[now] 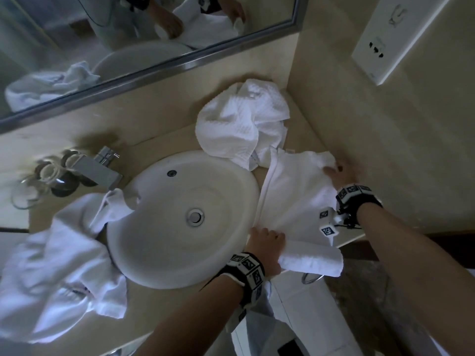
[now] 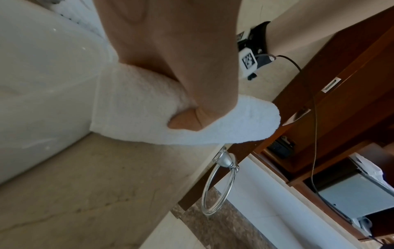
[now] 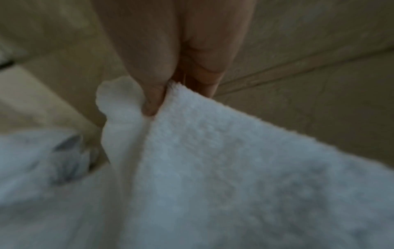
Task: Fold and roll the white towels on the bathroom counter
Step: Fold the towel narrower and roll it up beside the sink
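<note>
A white towel (image 1: 293, 191) lies spread on the beige counter (image 1: 164, 319) to the right of the sink (image 1: 180, 219). Its near end is rolled into a tube (image 1: 311, 260) at the counter's front edge. My left hand (image 1: 267, 245) grips the left end of that roll (image 2: 132, 107), thumb (image 2: 185, 121) underneath and fingers over the top. My right hand (image 1: 339, 173) pinches the towel's far right corner (image 3: 170, 104) close to the side wall, thumb (image 3: 153, 99) pressed into the cloth.
A crumpled white towel (image 1: 241, 124) lies behind the spread one. More white towels (image 1: 59, 273) are heaped left of the sink. A faucet (image 1: 97, 168) and glasses (image 1: 46, 176) stand at the back left. A towel ring (image 2: 217, 185) hangs under the counter's front edge.
</note>
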The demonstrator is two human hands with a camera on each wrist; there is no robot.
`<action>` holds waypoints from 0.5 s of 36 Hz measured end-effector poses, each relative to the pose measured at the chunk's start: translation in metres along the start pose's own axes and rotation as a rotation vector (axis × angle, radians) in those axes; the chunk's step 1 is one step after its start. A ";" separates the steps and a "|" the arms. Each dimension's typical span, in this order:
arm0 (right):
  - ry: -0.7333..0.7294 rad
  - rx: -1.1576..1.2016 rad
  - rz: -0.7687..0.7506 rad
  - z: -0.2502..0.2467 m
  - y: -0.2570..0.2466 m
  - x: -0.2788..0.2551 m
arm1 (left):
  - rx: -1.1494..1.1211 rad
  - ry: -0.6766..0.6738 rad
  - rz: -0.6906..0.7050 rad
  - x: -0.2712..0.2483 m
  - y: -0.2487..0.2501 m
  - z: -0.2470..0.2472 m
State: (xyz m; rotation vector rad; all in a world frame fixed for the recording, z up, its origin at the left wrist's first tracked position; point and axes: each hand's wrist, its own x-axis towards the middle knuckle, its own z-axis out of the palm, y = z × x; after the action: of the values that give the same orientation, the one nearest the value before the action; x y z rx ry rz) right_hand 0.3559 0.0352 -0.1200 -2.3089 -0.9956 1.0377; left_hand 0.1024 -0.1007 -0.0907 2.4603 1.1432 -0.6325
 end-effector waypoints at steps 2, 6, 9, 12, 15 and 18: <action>0.021 -0.021 -0.026 -0.009 -0.008 0.000 | 0.009 -0.005 -0.003 -0.001 0.002 -0.001; 0.017 -0.429 -0.064 -0.009 -0.020 0.002 | 0.040 -0.018 0.013 -0.006 0.005 0.003; 0.111 -0.711 -0.165 0.010 -0.038 -0.011 | 0.055 -0.021 0.025 -0.008 0.006 0.007; 0.121 -0.738 -0.407 0.031 -0.053 -0.014 | 0.041 -0.020 0.031 -0.009 0.006 0.008; -0.150 -0.468 -0.366 0.055 -0.074 -0.017 | 0.040 -0.031 0.030 -0.008 0.006 0.006; -0.225 -0.296 -0.092 0.073 -0.094 -0.025 | 0.040 -0.047 0.027 -0.007 0.006 0.008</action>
State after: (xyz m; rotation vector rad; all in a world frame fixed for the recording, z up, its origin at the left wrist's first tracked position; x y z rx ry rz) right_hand 0.2475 0.0840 -0.0971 -2.3841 -1.4145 1.2009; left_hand 0.1013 -0.1124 -0.0927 2.4758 1.0881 -0.7078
